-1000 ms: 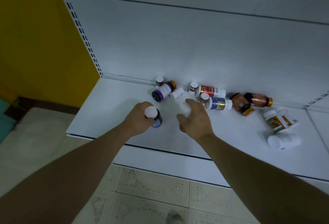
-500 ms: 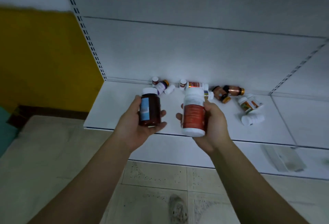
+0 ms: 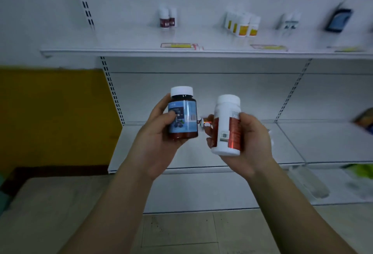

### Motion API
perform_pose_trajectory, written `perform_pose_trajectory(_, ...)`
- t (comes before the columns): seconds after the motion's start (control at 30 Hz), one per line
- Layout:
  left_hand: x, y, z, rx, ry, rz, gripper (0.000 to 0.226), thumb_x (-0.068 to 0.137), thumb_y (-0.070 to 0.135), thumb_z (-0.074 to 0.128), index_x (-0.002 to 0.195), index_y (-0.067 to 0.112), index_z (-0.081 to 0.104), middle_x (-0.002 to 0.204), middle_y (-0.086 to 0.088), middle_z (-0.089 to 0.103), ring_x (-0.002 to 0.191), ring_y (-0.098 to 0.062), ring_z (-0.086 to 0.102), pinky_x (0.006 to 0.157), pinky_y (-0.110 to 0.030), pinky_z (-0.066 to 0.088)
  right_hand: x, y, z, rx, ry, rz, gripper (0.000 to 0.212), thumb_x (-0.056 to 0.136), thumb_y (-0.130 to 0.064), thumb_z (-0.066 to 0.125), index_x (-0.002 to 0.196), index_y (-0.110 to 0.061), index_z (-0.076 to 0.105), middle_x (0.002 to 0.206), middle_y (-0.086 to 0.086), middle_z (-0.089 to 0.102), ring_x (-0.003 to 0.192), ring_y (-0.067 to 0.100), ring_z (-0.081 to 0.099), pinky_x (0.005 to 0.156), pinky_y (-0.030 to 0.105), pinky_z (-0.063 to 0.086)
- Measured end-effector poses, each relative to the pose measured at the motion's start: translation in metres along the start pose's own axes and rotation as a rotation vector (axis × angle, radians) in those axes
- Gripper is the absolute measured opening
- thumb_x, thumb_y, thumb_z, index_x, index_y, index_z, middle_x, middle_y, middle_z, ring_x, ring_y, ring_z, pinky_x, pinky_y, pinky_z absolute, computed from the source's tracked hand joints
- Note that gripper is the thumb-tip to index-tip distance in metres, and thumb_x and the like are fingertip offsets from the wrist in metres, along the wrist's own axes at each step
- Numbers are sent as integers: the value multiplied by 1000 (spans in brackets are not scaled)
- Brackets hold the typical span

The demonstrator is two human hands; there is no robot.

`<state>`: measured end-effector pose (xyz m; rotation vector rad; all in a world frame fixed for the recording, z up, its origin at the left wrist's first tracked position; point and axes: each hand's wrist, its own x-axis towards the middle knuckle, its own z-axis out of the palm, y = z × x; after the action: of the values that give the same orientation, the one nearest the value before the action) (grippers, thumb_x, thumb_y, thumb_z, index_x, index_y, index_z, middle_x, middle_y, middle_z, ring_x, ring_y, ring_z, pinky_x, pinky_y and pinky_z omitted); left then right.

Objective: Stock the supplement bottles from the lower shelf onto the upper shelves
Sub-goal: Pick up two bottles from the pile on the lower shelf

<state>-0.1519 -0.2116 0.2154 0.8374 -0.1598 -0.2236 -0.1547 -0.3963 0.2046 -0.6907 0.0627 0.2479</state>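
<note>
Left hand (image 3: pixel 159 134): grip clamped round the amber bottle (image 3: pixel 182 116), thumb on its blue label.
Amber bottle: upright, cap up, raised in front of the lower shelf (image 3: pixel 292 145).
White bottle (image 3: pixel 227 126): red-labelled, slightly tilted, also in front of the lower shelf.
Right hand (image 3: pixel 250 142): grip clamped round the white bottle.

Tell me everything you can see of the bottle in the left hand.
The amber bottle is dark brown, seemingly translucent plastic, with a white screw cap on and a blue wraparound label showing dark berries and a barcode. It is upright in the air before the lower shelf, apart from the white bottle. The left hand grips it, thumb across the label, fingers behind, cupping its base.
</note>
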Motion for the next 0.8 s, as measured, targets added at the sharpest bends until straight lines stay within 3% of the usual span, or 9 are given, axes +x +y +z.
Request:
perform_pose_trajectory(0.1,-6,6,16,34,-26,31,47,75,23,61,123,26,58,117,-12,65,103,-33,64,73,-45,55,-11,-11,10,15,-7,-102,25,75,-28,59,73,-10,76,77,10,65,66,24,64,62,36,55)
perform_pose_trajectory(0.23,-2,4,47,126,-69,94,45,66,32,67,110,34,65,108,-6,69,91,-26,69,65,-37,56,-21,-42,15,-14,-22,-121,36,77,-32,53,96,-6,70,89,16,67,75,29,66,64,36,56)
perform_pose_trajectory(0.37,14,-13,86,122,-108,101,43,68,40,62,110,34,65,108,-2,70,87,-19,69,68,-36,57,-38,-80,6,-12,-50,-128,39,72,-35,55,90,-5,72,88,16,65,70,27,63,58,33,54)
perform_pose_trajectory(0.47,29,-36,119,73,-157,93,41,75,27,53,114,33,63,112,-3,69,91,-20,68,69,-37,57,-52,-115,-14,-82,-8,-217,46,67,-39,65,100,-7,62,78,12,63,67,24,63,56,32,54)
perform_pose_trajectory(0.6,48,-73,176,55,-191,81,51,71,15,53,119,33,58,112,-5,68,97,-25,67,70,-37,56,-71,-176,-47,-181,-29,-261,46,82,-39,54,113,-5,60,92,14,67,83,26,65,67,36,56)
perform_pose_trajectory(0.67,59,-93,208,26,-202,66,52,69,16,56,118,34,58,110,-6,69,96,-28,68,69,-38,56,-81,-207,-64,-150,-29,-268,44,85,-37,49,110,-4,62,96,16,66,81,27,65,67,37,55)
perform_pose_trajectory(0.8,76,-138,271,-15,-258,41,51,72,17,56,119,36,57,107,-7,70,92,-30,68,69,-39,56,-108,-258,-104,-131,27,-342,64,60,-47,72,109,-8,61,84,14,66,70,25,65,61,36,55)
